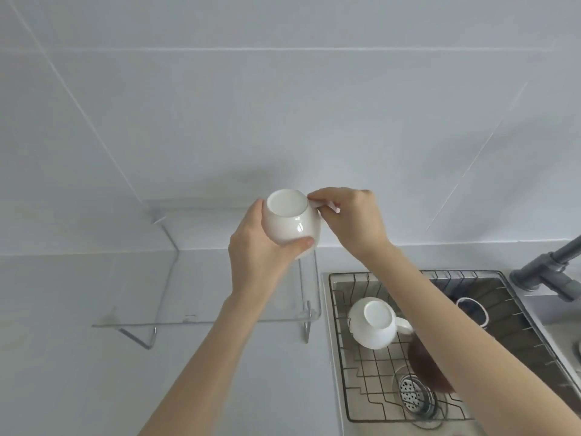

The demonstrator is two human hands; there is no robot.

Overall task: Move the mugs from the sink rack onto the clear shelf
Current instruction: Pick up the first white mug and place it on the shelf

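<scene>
head view: both hands raised, left hand (257, 250) cupping white mug (290, 220), right hand (352, 220) fingers pinching its handle.

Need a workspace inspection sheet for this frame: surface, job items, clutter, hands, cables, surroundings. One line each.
Surface: pale counter left of a steel sink; wire sink rack sits in the sink.
Job's things: white round ceramic mug held above the clear acrylic shelf, base toward the camera; second white mug upside down on the rack; the shelf carries nothing yet.
Clutter: dark brown vessel in the rack, partly hidden by the right forearm; a dark white-rimmed item behind it, unclear.
Grippers: left hand cups the held mug's body; right hand pinches its handle.
Cables: nothing seen.
Surroundings: white tiled wall; grey faucet at right.
</scene>
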